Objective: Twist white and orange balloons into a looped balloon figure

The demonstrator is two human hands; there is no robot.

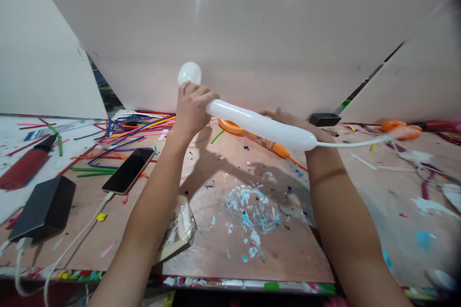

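My left hand (194, 105) is wrapped around a long white modelling balloon (259, 124), near its far-left end. A round white bubble (189, 73) sticks out above this fist. The balloon slants down to the right across my right forearm and ends in a thin uninflated tail (353, 144). My right hand (288, 117) is partly hidden behind the white balloon. Its fingers show below, closed over an orange balloon (232, 127) with a looped left end and a thin tail at the right.
A phone (128, 170) with a cable, a black box-shaped device (45, 208) and a red pump (27, 165) lie left. Loose uninflated balloons (140, 129) spread behind. A plastic packet (180, 225) sits by my left forearm. A small black box (324, 119) stands near the white panel (245, 24).
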